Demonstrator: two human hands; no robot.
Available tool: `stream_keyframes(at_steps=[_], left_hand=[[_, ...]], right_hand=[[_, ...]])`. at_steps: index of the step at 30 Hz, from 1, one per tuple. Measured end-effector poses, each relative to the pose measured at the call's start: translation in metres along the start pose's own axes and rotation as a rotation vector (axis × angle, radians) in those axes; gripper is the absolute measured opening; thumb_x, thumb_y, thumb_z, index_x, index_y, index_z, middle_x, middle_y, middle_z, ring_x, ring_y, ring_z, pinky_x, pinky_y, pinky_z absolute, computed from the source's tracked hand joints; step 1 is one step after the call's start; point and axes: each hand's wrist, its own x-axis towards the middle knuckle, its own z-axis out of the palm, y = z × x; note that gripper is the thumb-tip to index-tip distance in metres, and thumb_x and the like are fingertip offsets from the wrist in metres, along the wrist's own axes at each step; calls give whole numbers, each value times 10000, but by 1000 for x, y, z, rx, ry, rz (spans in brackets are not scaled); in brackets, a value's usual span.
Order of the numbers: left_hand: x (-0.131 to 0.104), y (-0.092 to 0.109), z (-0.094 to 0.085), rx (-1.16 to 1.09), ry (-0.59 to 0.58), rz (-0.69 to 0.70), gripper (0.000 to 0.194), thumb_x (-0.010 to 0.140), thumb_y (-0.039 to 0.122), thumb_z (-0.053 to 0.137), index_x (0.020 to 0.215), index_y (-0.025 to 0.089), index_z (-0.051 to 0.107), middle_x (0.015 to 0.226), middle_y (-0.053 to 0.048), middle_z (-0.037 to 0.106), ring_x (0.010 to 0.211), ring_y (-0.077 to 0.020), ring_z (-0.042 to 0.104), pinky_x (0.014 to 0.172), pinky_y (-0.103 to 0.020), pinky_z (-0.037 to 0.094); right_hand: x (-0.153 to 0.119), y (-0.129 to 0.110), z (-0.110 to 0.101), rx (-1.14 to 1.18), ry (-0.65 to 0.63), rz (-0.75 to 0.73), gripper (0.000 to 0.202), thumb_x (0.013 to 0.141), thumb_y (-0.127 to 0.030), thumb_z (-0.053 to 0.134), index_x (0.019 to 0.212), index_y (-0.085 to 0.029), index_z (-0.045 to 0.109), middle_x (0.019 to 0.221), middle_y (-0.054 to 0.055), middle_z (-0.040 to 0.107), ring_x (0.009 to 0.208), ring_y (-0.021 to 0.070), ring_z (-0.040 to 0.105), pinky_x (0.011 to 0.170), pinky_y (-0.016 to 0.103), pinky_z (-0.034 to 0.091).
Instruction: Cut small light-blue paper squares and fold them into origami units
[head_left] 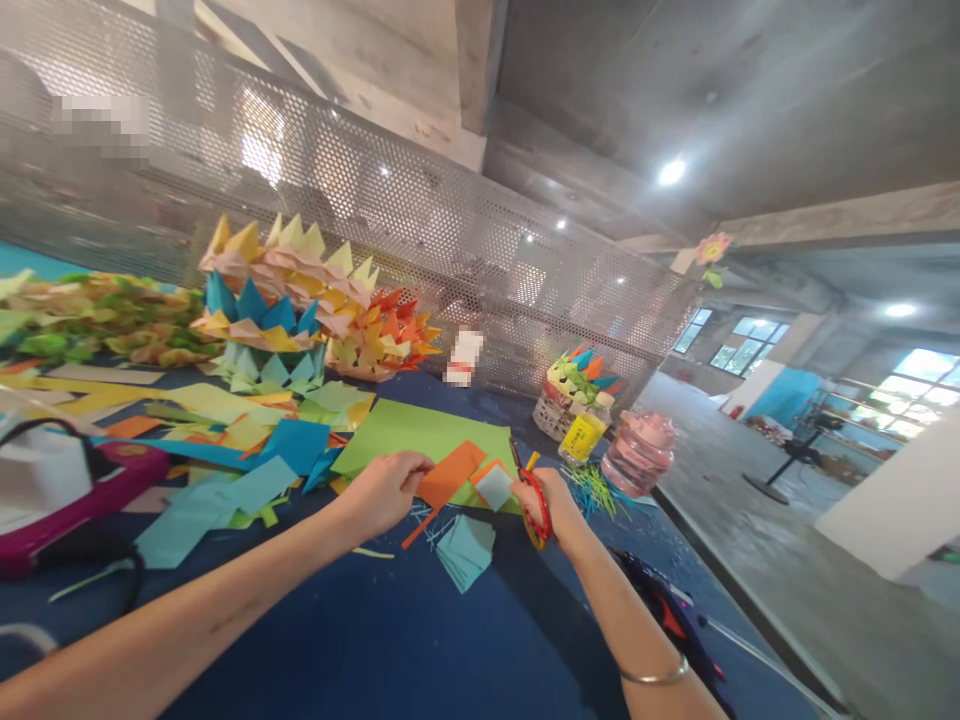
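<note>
My left hand (390,492) is closed at the left end of an orange paper piece (452,473), its fingertips pinched together. In my right hand (551,502) are red-handled scissors (535,505), blades pointing up and away. Between the hands lies a small pale blue square (495,486) with orange and green paper edges beside it. A thin orange strip (424,528) angles down from the orange piece. Just below is a fanned stack of light blue squares (466,552). A large green sheet (420,432) lies behind the hands.
Coloured paper scraps (217,420) and a magenta-edged object (90,510) are at left. Folded paper crowns (277,290) stand behind. A yellow-labelled bottle (583,436), pink container (639,453) and dark tool (667,610) are right, near the table edge. A perforated metal screen (420,230) rises behind.
</note>
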Motion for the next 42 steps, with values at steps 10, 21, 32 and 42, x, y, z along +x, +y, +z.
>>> stream_keyframes(at_steps=[10,21,32,42], left_hand=[[12,1,10,416,59,-13,438,706,493,508,916,129,630,969,-164,597,955,-321,530,760,-376,405],[14,8,12,413,39,-79,269,775,345,456,837,145,624,882,-128,624,869,-257,566,749,-328,407],[43,43,13,517,-99,-237,412,664,418,593,953,129,641,1039,-201,605,947,-306,576,713,-321,444],[65,21,14,399,-103,-294,305,593,265,633,842,89,649,928,-244,651,880,-349,609,672,-353,455]], right_hand=[[-5,-8,-6,-583,14,-70,218,740,-319,543,774,-124,634,809,182,653,794,264,617,628,290,388],[3,6,-12,-626,-48,-116,155,728,-245,531,745,-136,640,731,118,663,699,215,634,532,233,342],[0,1,-22,-585,64,-114,168,762,-247,509,785,-140,637,738,128,653,708,217,621,550,247,351],[14,10,-34,-408,180,-89,276,808,-341,423,811,-148,621,649,70,629,560,144,576,523,224,356]])
